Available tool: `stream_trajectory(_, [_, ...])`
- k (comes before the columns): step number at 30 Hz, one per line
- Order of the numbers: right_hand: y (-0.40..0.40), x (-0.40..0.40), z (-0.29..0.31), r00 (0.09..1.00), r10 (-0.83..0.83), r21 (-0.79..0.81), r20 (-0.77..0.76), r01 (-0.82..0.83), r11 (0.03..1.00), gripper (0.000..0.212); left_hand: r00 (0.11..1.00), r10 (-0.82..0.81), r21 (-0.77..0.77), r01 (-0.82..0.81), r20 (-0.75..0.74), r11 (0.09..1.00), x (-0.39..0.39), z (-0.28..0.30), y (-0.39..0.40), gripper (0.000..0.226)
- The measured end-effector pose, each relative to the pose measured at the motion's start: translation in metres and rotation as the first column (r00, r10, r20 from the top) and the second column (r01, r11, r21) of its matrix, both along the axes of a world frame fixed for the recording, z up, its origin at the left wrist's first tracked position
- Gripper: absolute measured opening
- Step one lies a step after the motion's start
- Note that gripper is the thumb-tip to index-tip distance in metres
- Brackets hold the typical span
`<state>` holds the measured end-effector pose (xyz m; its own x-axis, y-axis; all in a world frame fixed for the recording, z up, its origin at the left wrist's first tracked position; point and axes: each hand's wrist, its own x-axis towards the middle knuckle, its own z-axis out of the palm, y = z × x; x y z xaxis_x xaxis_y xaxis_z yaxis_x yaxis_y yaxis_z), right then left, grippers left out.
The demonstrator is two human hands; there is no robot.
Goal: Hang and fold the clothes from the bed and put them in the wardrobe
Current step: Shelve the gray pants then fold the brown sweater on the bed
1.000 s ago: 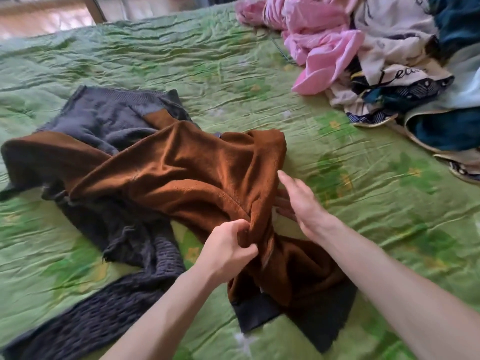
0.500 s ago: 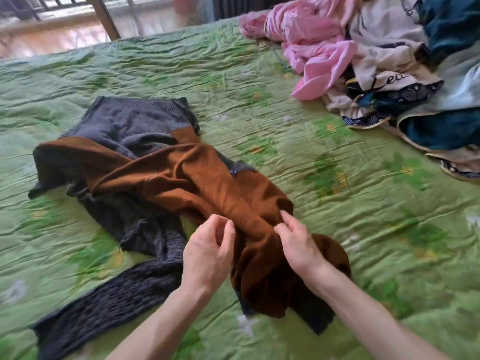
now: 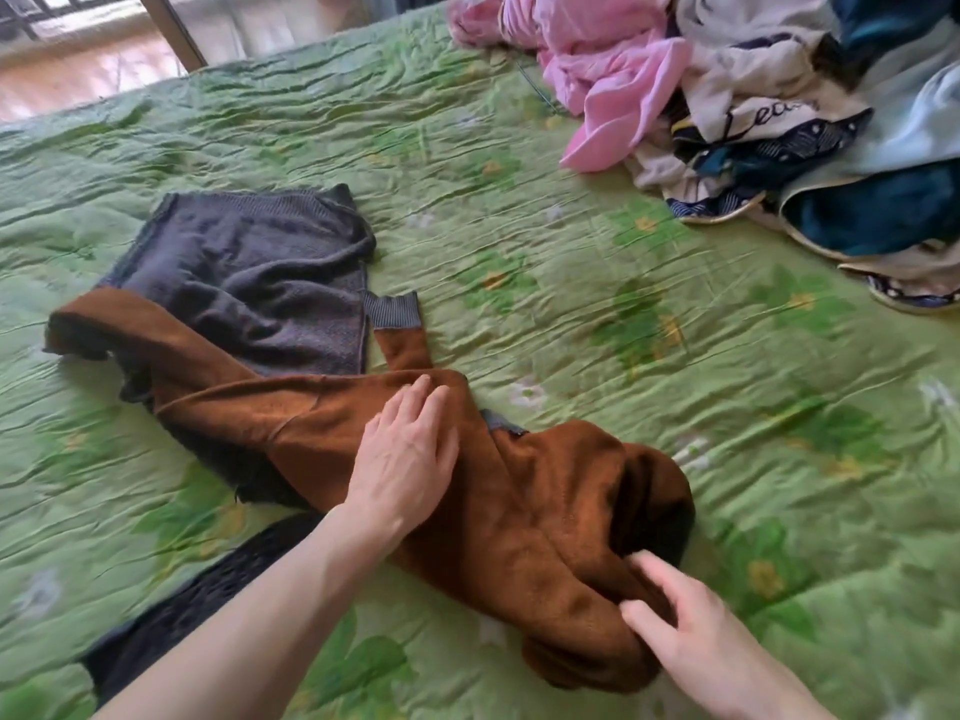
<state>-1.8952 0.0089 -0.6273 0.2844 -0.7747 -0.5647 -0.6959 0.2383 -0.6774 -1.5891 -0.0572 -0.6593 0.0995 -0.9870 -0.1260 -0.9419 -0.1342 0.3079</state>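
Note:
A brown and dark grey knit sweater (image 3: 519, 501) lies crumpled on the green quilted bed (image 3: 675, 381). Its grey body (image 3: 249, 272) spreads out at the upper left, and one brown sleeve with a grey cuff (image 3: 392, 309) points away from me. My left hand (image 3: 405, 449) rests flat, fingers together, on the brown fabric near the middle. At the near right end of the sweater, my right hand (image 3: 670, 621) grips a fold of the brown fabric. The hand is blurred.
A heap of unfolded clothes lies at the far right: a pink garment (image 3: 613, 85), a white printed one (image 3: 753, 96) and dark blue pieces (image 3: 872, 210). Beyond the bed's far edge a wooden post (image 3: 171, 28) and a bright floor show.
The sweater has been pulled out longer and flatter across the bed. My left hand let go of the fabric and now lies flat on it. My right hand moved toward me.

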Motion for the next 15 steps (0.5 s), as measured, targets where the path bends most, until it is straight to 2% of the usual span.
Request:
stream_trajectory(1, [-0.006,0.004,0.001,1.0,-0.029,-0.03,-0.009,0.028,0.999,0.026,1.0,-0.011,0.098,0.01,0.007,0.995,0.002,-0.004,0.0,0.058])
stream_trajectory(3, [-0.023,0.014,0.007,0.992,-0.125,-0.087,0.006,0.125,0.988,0.052,0.998,-0.032,0.21,0.018,0.063,0.978,0.006,-0.012,0.001,0.06])
stream_trajectory(4, [-0.033,0.019,0.01,0.984,-0.175,-0.114,0.022,0.176,0.978,0.062,0.994,-0.047,0.221,0.025,0.098,0.975,0.006,-0.013,0.002,0.056])
stream_trajectory(6, [-0.056,0.035,0.012,0.979,-0.201,-0.161,0.026,0.203,0.966,0.068,0.988,-0.064,0.202,0.035,0.14,0.979,0.006,-0.013,-0.003,0.046])
stream_trajectory(8, [-0.079,0.051,0.004,0.987,-0.138,-0.239,-0.079,0.115,0.964,0.068,0.992,-0.035,0.203,0.009,0.12,0.979,0.006,-0.011,-0.013,0.041])
stream_trajectory(11, [-0.113,0.078,-0.004,0.927,-0.006,-0.364,-0.375,-0.141,0.921,0.065,0.996,-0.005,0.206,-0.013,0.084,0.979,0.007,-0.012,-0.029,0.047])
stream_trajectory(13, [-0.13,0.095,-0.009,0.857,0.091,-0.31,-0.507,-0.28,0.908,0.065,0.996,-0.031,0.219,0.012,0.082,0.976,0.008,-0.012,-0.037,0.064])
stream_trajectory(15, [-0.139,0.109,-0.014,0.782,0.208,-0.177,-0.588,-0.375,0.91,0.068,0.996,-0.058,0.3,0.034,0.073,0.953,0.009,-0.009,-0.043,0.084])
